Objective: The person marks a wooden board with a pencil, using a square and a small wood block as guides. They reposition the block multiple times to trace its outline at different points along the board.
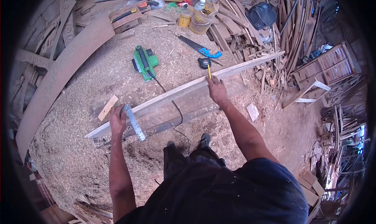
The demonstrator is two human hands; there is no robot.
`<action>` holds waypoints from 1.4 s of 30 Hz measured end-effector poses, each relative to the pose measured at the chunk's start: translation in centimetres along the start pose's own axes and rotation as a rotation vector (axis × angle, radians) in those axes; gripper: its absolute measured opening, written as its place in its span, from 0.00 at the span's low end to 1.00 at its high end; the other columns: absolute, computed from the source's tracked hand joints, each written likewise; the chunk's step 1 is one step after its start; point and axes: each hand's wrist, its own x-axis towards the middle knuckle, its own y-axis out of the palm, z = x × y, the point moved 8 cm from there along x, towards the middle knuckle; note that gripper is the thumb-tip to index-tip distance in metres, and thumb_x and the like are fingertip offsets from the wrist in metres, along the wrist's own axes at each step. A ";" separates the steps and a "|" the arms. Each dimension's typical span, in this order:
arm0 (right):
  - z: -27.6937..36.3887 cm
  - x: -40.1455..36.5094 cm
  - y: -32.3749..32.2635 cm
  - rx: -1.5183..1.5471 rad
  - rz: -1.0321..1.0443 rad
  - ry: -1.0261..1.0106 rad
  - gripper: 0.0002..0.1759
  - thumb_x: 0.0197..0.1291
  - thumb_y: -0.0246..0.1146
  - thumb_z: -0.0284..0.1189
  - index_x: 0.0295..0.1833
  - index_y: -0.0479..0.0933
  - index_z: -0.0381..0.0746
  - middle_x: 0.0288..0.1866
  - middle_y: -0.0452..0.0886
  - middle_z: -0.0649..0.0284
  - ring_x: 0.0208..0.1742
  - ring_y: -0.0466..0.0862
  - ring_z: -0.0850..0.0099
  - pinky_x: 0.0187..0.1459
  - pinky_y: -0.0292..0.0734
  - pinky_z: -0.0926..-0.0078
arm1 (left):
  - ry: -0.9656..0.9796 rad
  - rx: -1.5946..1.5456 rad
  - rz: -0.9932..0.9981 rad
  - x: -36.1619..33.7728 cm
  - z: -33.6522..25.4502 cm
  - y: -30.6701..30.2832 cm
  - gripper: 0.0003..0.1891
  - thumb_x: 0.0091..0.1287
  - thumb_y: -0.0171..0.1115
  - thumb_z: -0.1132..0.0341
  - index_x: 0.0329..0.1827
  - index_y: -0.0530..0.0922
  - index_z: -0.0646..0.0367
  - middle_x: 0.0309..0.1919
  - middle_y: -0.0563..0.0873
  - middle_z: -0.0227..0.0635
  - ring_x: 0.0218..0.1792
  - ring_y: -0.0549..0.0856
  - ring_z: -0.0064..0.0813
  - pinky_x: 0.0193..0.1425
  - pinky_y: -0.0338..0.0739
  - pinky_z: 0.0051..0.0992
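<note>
A long pale wooden board (168, 95) lies slanted across a low bench (231, 87). At the board's left part, my left hand (118, 120) is closed on a metal square (135, 124), whose blade points toward my feet. My right hand (217, 91) rests on the board farther right, its fingers closed on a yellow pencil (209, 71) that points up. Just beyond that hand are a black tape measure (204, 63) and a handsaw with a blue handle (203, 50). A small wood piece (108, 107) sits beside my left hand.
A green electric planer (145, 62) stands beyond the board, its black cord crossing under it. Yellow tubs (201, 22) stand at the top. Wood scraps (235, 28) are piled at the upper right. A curved panel (66, 73) runs along the left. Shavings cover the floor.
</note>
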 end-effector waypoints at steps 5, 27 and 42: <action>-0.1 -0.6 -0.5 0.034 0.002 -0.014 0.32 0.77 0.56 0.26 0.85 0.71 0.48 0.88 0.73 0.53 0.89 0.71 0.57 0.85 0.66 0.38 | 0.007 0.068 0.039 3.3 -9.5 9.5 0.20 0.70 0.70 0.72 0.66 0.89 0.55 0.58 0.88 0.48 0.63 0.82 0.54 0.75 0.74 0.50; 0.2 0.2 -0.8 0.037 0.012 -0.085 0.34 0.77 0.56 0.28 0.87 0.70 0.44 0.90 0.70 0.54 0.90 0.70 0.57 0.85 0.61 0.31 | -0.102 0.064 0.003 7.1 -17.0 19.4 0.21 0.74 0.74 0.60 0.70 0.91 0.41 0.63 0.90 0.33 0.66 0.81 0.47 0.77 0.74 0.42; 0.5 0.8 -0.9 0.062 -0.002 -0.082 0.33 0.77 0.56 0.28 0.87 0.70 0.43 0.90 0.70 0.51 0.90 0.69 0.54 0.86 0.59 0.30 | -0.070 0.077 0.021 7.8 -16.6 19.6 0.21 0.76 0.70 0.59 0.72 0.90 0.42 0.63 0.90 0.34 0.64 0.82 0.47 0.77 0.74 0.42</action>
